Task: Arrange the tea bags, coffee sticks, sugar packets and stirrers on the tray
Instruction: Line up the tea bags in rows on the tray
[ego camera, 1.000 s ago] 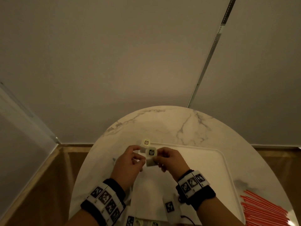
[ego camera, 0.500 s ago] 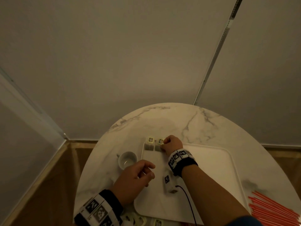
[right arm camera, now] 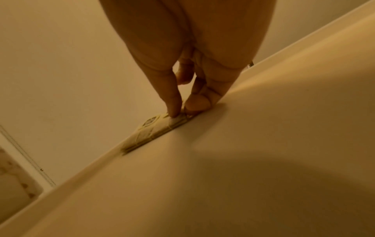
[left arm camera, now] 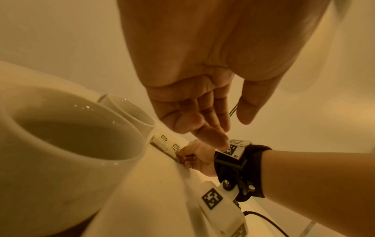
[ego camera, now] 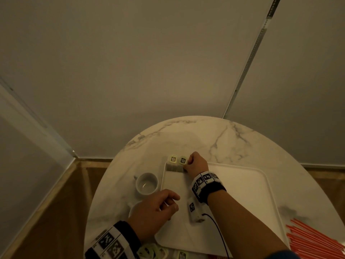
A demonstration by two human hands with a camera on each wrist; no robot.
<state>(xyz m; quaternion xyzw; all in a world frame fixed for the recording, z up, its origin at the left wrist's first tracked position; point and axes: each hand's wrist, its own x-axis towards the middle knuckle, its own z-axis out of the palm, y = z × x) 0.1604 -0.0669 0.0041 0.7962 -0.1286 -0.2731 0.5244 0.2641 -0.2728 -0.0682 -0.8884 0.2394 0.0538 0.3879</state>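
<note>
Two tea bags (ego camera: 177, 164): they lie side by side at the far left corner of the tray (ego camera: 242, 193), their paper tags up on the tray's far rim.
Right hand (ego camera: 196, 162): my fingers are curled at that corner and pinch the nearer edge of the right-hand tea bag; in the right wrist view my thumb (right arm camera: 174, 102) and a bent finger meet on it.
Left hand (ego camera: 155, 212): it hangs over the tray's left edge with the fingers loosely bent and the thumb apart, and it holds nothing; the left wrist view shows the bare palm.
Tray: white, with rounded corners, it takes up the middle of the round marble table (ego camera: 196, 135).
Cups: one white cup (ego camera: 147, 185) stands on the table just beside the tray's left edge; a second cup (ego camera: 133, 209) is close to it at the near side, partly hidden under my left hand.
Stirrers (ego camera: 315, 240): a bundle of red sticks lies on the table at its right edge, off the tray.
More tea bags (ego camera: 153, 253): a few lie on the table at its near edge, just off the tray's near left corner.
Wrist bands: both carry black and white square markers.
</note>
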